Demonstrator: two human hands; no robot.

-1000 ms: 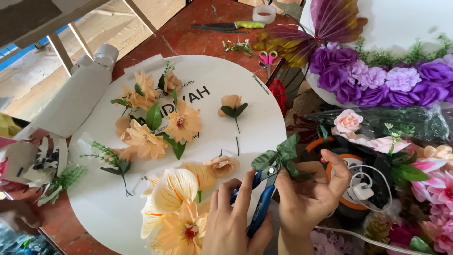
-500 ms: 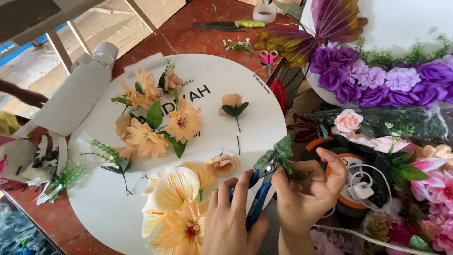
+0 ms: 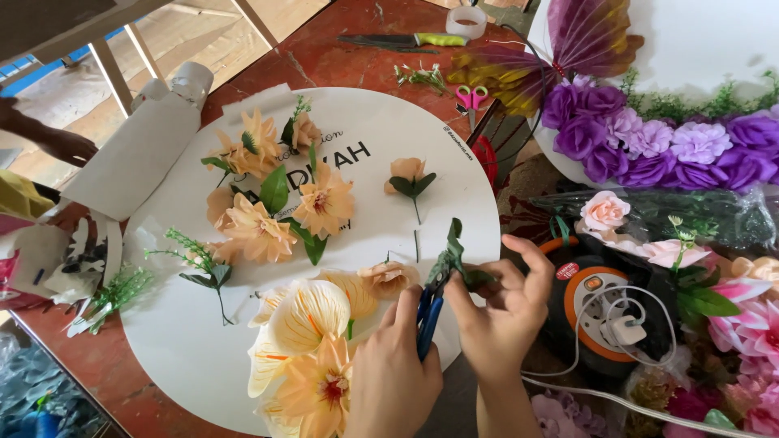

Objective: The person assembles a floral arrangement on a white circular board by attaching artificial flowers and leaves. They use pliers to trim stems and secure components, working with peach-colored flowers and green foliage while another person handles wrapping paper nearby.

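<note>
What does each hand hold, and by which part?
Left hand: blue-handled cutters, by the handles. Right hand: green leaf sprig, pinched near its base.

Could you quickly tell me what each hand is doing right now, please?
Left hand: closed on blue-handled cutters.
Right hand: pinching a green leaf sprig.

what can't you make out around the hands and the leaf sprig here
- Head view: the tool's tip is hidden behind the green leaf sprig; only the blue handles show in the left hand.
- The sprig's stem end is covered by the fingers of the right hand.
- Both forearms are cut off by the bottom edge.
- The print on the white round board is partly covered by the peach flowers.
</note>
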